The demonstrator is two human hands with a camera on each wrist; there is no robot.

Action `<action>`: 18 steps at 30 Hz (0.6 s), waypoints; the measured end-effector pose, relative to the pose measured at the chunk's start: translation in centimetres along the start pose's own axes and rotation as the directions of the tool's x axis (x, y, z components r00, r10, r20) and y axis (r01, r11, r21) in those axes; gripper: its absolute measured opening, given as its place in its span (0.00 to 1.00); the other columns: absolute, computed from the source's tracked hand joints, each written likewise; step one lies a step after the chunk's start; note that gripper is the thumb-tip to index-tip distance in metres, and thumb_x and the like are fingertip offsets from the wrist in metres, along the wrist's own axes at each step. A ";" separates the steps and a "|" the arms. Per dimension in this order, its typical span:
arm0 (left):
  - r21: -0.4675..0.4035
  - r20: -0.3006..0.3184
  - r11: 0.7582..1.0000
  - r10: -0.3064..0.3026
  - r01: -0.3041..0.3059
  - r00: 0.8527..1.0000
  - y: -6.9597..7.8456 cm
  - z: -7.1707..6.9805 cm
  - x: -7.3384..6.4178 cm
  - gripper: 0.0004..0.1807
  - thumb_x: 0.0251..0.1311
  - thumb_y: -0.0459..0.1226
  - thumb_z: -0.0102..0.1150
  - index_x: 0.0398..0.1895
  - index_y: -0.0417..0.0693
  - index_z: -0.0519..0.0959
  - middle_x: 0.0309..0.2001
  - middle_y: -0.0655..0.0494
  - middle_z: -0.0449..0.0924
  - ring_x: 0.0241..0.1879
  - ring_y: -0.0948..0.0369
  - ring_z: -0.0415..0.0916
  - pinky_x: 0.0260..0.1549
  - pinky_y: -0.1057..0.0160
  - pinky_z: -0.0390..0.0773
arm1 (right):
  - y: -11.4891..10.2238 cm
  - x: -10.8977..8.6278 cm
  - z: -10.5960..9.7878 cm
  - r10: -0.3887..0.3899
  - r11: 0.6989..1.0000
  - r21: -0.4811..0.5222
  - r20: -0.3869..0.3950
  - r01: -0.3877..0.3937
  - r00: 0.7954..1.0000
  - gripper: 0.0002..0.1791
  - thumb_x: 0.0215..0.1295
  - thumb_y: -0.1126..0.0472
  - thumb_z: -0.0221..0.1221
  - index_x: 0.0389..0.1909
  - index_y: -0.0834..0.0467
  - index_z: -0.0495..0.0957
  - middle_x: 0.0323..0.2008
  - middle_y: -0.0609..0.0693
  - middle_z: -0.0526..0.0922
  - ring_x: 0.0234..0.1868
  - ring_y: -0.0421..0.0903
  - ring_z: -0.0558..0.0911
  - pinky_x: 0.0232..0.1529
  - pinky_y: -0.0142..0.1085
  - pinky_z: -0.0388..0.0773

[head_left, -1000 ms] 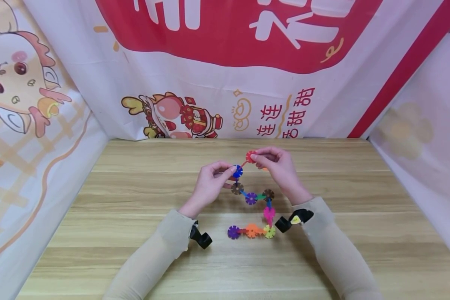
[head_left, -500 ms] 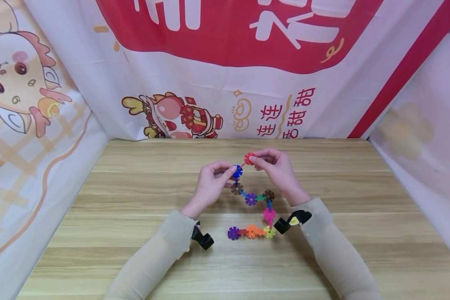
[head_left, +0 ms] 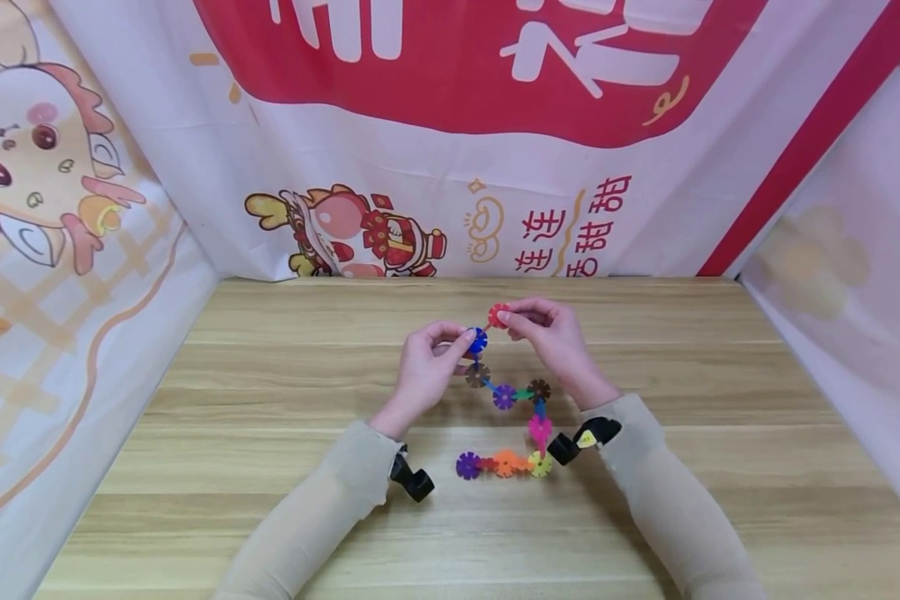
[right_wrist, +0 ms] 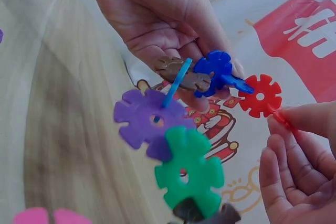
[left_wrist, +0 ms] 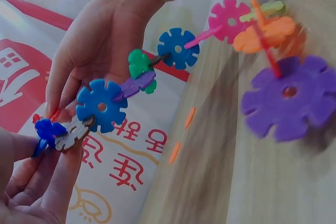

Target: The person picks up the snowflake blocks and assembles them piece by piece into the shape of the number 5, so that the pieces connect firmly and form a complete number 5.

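Observation:
Both hands hold the upper end of a zigzag chain of notched plastic discs joined slot to slot. My left hand (head_left: 427, 362) pinches a blue disc (head_left: 477, 340) between thumb and fingers. Opposite it, my right hand (head_left: 555, 337) pinches a red disc (head_left: 498, 315) at the chain's far end. In the right wrist view, another red disc (right_wrist: 261, 96) joins the blue pieces to the one in the right fingertips. Below the hands the chain runs through a brown disc (head_left: 477, 375), a purple disc (head_left: 504, 397) and a pink disc (head_left: 540, 429), ending in a purple disc (head_left: 468, 466).
Two loose orange discs (left_wrist: 190, 117) lie on the wooden table (head_left: 270, 467), seen in the left wrist view. A printed cloth (head_left: 450, 200) hangs along the table's back edge, with more cloth at both sides. Black wrist cameras (head_left: 414, 481) sit on both sleeves.
My right hand has shifted slightly left with the red disc. My left hand has moved slightly right, so the held blue and red discs are closer together. Both grips stay the same.

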State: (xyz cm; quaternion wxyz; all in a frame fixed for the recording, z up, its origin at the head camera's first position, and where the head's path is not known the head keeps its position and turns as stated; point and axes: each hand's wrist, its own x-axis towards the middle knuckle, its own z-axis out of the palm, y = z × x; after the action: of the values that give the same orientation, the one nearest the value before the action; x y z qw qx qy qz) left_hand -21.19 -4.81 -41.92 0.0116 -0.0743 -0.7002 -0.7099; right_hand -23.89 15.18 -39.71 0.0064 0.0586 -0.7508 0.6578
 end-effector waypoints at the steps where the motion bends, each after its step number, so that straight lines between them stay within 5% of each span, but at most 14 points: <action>1: -0.007 -0.003 1.000 0.000 0.000 1.000 -0.1 0.1 0.0 0.08 0.69 0.33 0.63 0.44 0.35 0.81 0.41 0.45 0.85 0.39 0.54 0.85 0.34 0.57 0.87 | -0.1 0.0 0.0 0.006 1.000 -0.001 0.004 -0.006 1.000 0.16 0.68 0.56 0.68 0.50 0.63 0.84 0.43 0.55 0.87 0.42 0.53 0.84 0.45 0.39 0.83; 9: -0.047 -0.035 0.998 -0.031 0.029 0.999 -0.5 0.8 -0.4 0.07 0.71 0.32 0.61 0.43 0.35 0.78 0.42 0.45 0.83 0.40 0.53 0.86 0.35 0.57 0.87 | 0.1 0.5 -0.1 0.005 0.999 -0.035 0.059 -0.003 0.998 0.18 0.70 0.54 0.67 0.54 0.60 0.84 0.47 0.54 0.86 0.50 0.62 0.81 0.49 0.44 0.82; 18: -0.046 0.009 0.998 -0.044 0.044 0.999 -0.9 0.1 -0.8 0.08 0.71 0.33 0.60 0.45 0.35 0.77 0.43 0.44 0.82 0.40 0.54 0.84 0.41 0.54 0.86 | 0.1 0.4 0.1 0.030 0.999 -0.016 0.087 -0.029 0.996 0.14 0.69 0.59 0.67 0.50 0.63 0.83 0.43 0.55 0.87 0.43 0.53 0.85 0.47 0.42 0.83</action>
State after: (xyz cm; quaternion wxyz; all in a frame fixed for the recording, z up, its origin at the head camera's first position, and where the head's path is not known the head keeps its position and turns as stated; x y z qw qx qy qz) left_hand -20.48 -4.79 -42.90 -0.0084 -0.0619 -0.6851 -0.7258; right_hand -24.32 15.08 -39.76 -0.0358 0.0761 -0.7560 0.6492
